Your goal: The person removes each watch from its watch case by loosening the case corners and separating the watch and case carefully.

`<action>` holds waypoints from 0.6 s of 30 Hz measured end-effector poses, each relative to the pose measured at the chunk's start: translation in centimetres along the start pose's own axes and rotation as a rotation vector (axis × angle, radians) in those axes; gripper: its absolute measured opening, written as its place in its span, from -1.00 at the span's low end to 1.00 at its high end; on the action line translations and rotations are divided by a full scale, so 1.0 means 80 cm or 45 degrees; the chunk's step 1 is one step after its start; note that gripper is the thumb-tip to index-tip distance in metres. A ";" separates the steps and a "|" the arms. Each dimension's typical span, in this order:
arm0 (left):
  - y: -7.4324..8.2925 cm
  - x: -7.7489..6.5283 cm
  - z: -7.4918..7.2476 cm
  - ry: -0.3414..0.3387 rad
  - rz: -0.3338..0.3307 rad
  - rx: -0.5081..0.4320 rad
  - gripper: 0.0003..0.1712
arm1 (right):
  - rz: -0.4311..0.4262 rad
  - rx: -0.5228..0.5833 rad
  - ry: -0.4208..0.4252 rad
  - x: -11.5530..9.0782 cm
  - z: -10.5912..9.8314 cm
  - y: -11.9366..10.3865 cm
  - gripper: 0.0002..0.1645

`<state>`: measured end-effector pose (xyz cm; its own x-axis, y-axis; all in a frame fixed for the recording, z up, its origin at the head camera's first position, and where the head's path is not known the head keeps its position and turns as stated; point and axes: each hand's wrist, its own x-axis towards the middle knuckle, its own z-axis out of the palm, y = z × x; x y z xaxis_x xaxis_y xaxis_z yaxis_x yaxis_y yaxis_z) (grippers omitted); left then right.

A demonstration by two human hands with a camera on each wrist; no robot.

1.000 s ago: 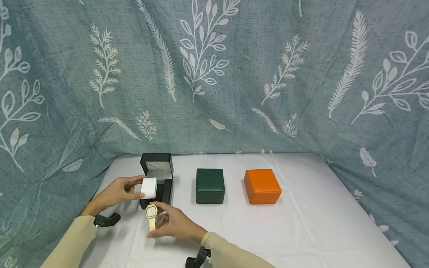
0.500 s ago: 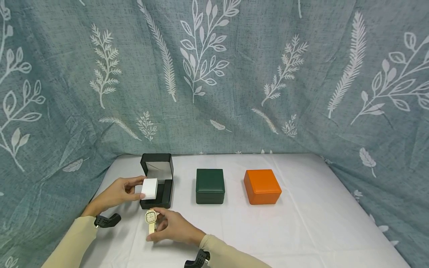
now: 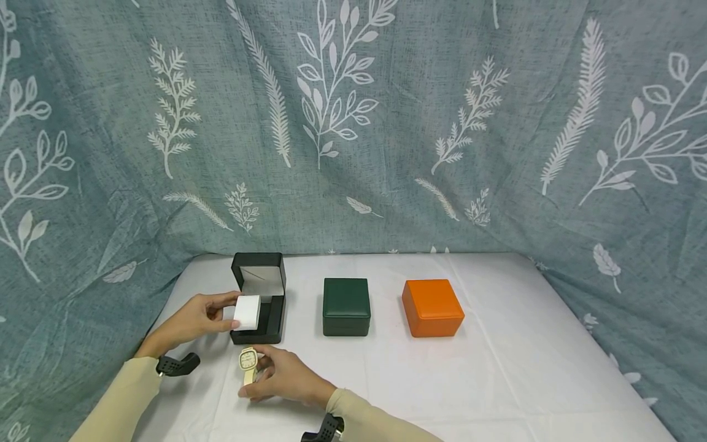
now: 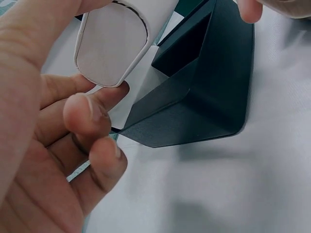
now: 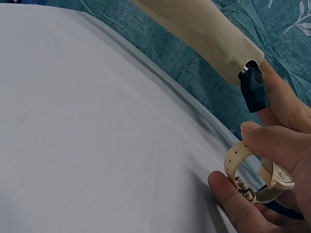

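In the head view, the left hand [image 3: 201, 314] pinches a white, rounded cushion [image 3: 247, 312] between thumb and fingers, in front of the left part of an open black hinged box [image 3: 259, 338] with a pale lid lining. Nearer the camera, the right hand [image 3: 295, 374] grips a cream wristwatch with a squarish dial [image 3: 248, 360], its face turned upward. To the right, a closed dark-green box [image 3: 346, 307] and a closed orange box [image 3: 433, 307] stand apart on the white-cloth-covered table [image 3: 497, 380]. In the left wrist view, the cushion's flat rounded end shows above curled fingers, the black box behind it. In the right wrist view, the watch's holed strap curves into a loop between thumb and fingers, near its metal buckle.
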<state>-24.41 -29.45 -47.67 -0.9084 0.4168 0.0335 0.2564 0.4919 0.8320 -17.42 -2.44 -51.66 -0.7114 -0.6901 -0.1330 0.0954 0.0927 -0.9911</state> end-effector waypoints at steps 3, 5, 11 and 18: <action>0.000 0.000 0.000 -0.003 -0.003 0.004 -0.12 | 0.012 0.010 0.033 0.001 0.003 -0.001 -0.07; 0.000 0.000 0.000 -0.002 0.000 0.008 -0.12 | 0.018 0.007 0.056 0.001 0.004 -0.002 -0.12; 0.000 0.000 0.000 0.003 0.000 0.005 -0.14 | 0.008 -0.021 0.100 0.002 0.009 -0.004 -0.35; -0.001 0.000 0.001 0.003 -0.005 0.000 -0.14 | 0.020 -0.077 0.167 0.002 0.013 -0.007 -0.38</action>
<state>-24.43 -29.45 -47.80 -0.9101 0.4133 0.0316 0.2530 0.4936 0.8321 -16.89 -3.35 -51.15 -0.7955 -0.5888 -0.1431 0.0676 0.1484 -0.9866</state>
